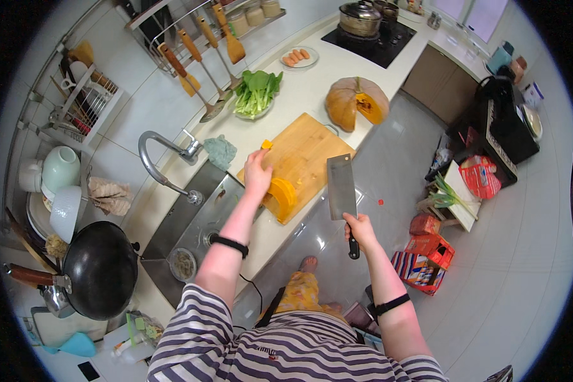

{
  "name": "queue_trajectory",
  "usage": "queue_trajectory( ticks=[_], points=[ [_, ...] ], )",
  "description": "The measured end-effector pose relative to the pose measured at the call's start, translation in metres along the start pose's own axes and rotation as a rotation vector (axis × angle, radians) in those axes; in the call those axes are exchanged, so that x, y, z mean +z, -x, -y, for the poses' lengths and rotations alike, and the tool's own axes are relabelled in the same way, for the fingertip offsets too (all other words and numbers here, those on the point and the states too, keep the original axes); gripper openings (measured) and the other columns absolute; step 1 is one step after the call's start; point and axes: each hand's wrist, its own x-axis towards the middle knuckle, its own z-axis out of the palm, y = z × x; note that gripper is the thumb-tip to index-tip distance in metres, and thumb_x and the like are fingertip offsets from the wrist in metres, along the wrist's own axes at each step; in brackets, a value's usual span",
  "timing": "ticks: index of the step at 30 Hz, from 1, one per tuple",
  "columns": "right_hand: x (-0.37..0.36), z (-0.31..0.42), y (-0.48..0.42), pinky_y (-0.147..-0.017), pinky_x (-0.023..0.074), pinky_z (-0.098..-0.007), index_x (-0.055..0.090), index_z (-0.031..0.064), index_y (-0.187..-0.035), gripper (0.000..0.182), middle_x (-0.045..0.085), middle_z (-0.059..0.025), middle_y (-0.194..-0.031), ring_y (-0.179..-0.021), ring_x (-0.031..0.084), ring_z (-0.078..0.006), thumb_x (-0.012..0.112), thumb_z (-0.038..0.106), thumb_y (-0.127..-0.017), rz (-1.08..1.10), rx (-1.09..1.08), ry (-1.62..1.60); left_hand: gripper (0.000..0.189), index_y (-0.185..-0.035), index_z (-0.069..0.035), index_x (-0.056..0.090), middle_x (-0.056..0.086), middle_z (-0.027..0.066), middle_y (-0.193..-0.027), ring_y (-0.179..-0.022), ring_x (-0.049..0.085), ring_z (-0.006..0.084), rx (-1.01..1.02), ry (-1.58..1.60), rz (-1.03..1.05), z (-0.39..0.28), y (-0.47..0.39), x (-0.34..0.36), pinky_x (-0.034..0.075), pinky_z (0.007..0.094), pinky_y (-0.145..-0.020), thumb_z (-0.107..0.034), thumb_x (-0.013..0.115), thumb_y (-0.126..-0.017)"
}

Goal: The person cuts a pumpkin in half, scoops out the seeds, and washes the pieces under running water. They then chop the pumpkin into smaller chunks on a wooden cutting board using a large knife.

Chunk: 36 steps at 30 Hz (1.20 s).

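Observation:
My right hand (358,229) grips the black handle of a cleaver (342,188), its broad blade held beyond the right side of the wooden cutting board (310,148). My left hand (258,173) is over the board's left part. A small orange pumpkin piece (267,144) shows at its fingertips; whether the fingers grip it cannot be told. Just below that hand, a curved pumpkin wedge (283,198) lies on the board's near end, with small bits beside it. A cut pumpkin (355,102) with an opening in its side stands beyond the board.
Leafy greens (257,93) and a plate of carrot-like pieces (296,57) sit farther back on the counter. A green cloth (220,152) lies by the faucet (160,176). Left of the board is the steel sink (172,238); a black wok (100,270) stands beyond it. A stove (387,43) is at the far end.

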Motion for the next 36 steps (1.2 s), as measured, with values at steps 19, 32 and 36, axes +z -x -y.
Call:
queue_trajectory(
  ticks=[19,32,36],
  points=[
    [0.105,0.020,-0.121,-0.040,0.0449,-0.0332,0.054,-0.0024,-0.075,0.030,0.054,-0.0121,-0.053,-0.042,0.054,-0.0212,0.057,0.022,-0.092,0.199,0.097,0.209,0.052,-0.113,-0.008,0.061,0.055,0.0107,-0.106,-0.098,0.056,0.0281,0.120,-0.124,0.652,0.106,-0.061,0.006,0.048,0.0357,-0.087,-0.005,0.076,-0.062],
    [0.126,0.066,-0.180,-0.040,0.0467,-0.0314,0.056,-0.0029,-0.070,0.032,0.056,-0.0114,-0.055,-0.043,0.055,-0.0194,0.065,0.023,-0.087,0.394,0.140,0.550,0.045,-0.103,-0.005,0.057,0.056,0.0104,-0.095,-0.083,0.061,0.0251,0.079,0.116,0.541,0.113,-0.044,0.014,0.050,0.0319,-0.075,-0.007,0.078,-0.063],
    [0.149,0.076,-0.186,-0.043,0.0481,-0.0296,0.056,-0.0020,-0.073,0.030,0.058,-0.0096,-0.058,-0.047,0.057,-0.0180,0.065,0.023,-0.087,0.472,0.173,0.541,0.042,-0.101,-0.006,0.057,0.056,0.0103,-0.094,-0.079,0.060,0.0238,0.024,0.150,0.506,0.104,-0.046,0.017,0.050,0.0304,-0.074,-0.003,0.078,-0.064]
  ],
)
